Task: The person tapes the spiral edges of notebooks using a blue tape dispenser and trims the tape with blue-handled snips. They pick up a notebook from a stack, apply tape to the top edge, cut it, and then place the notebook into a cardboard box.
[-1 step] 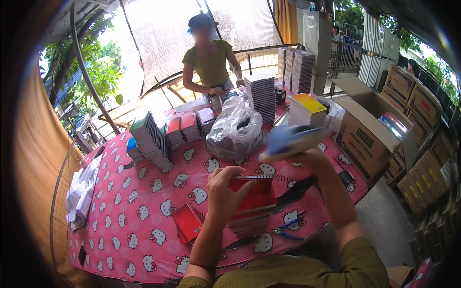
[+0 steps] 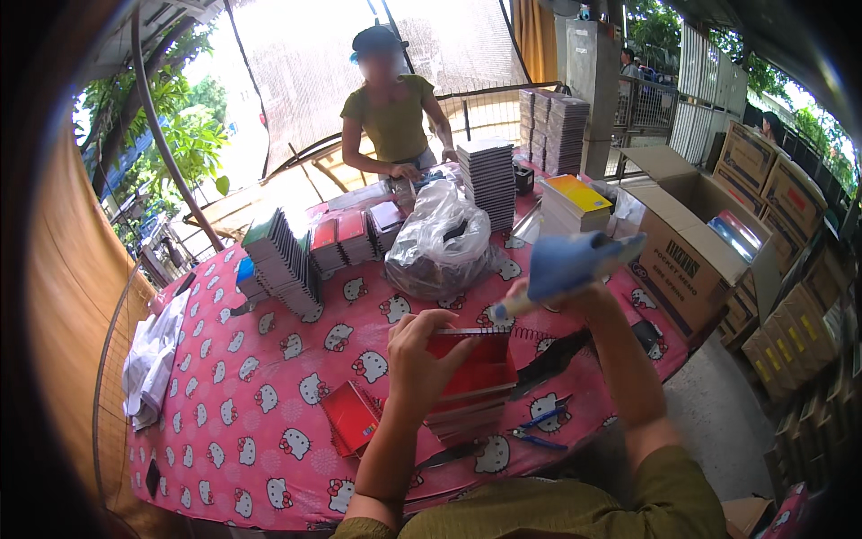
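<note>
My left hand grips the top edge of a red notebook, thumb on its cover. The notebook lies on a stack of notebooks right in front of me. From the right end of its top edge a thin wire coil sticks out. My right hand is closed around a blue and cream handheld tool, smeared by motion, above and right of the coil; its kind cannot be made out. Blue-handled pliers lie right of the stack. To its left rest loose red notebooks.
On the pink patterned tablecloth stand notebook stacks, a clear plastic bag and yellow-topped notebooks. An open cardboard box is at right. Across the table a person stands with hands near the far edge.
The tool in my right hand has tilted and shifted slightly to the right. My left hand and the red notebook stay where they were.
</note>
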### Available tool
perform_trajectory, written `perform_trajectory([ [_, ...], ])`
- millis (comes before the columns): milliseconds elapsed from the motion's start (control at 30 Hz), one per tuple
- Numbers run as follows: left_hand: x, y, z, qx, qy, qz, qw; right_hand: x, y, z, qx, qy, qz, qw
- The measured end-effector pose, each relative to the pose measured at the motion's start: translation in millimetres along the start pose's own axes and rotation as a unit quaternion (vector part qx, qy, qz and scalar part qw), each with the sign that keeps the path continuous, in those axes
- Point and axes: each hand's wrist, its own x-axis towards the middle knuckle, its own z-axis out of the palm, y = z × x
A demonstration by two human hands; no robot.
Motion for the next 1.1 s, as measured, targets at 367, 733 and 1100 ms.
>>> perform_trajectory([
  [367, -3, -9, -8, 0.046, 0.024, 0.070, 0.996, 19, -41, 11, -0.095, -0.077, 0.111, 0.986],
  [733, -35, -38, -8, -0.378, 0.114, -0.181, 0.901, 41, -58, 43, -0.052, -0.135, 0.066, 0.987],
  [1100, -47, -53, -11, -0.461, 0.108, -0.189, 0.860, 41, -67, 58, 0.102, -0.083, 0.159, 0.979],
])
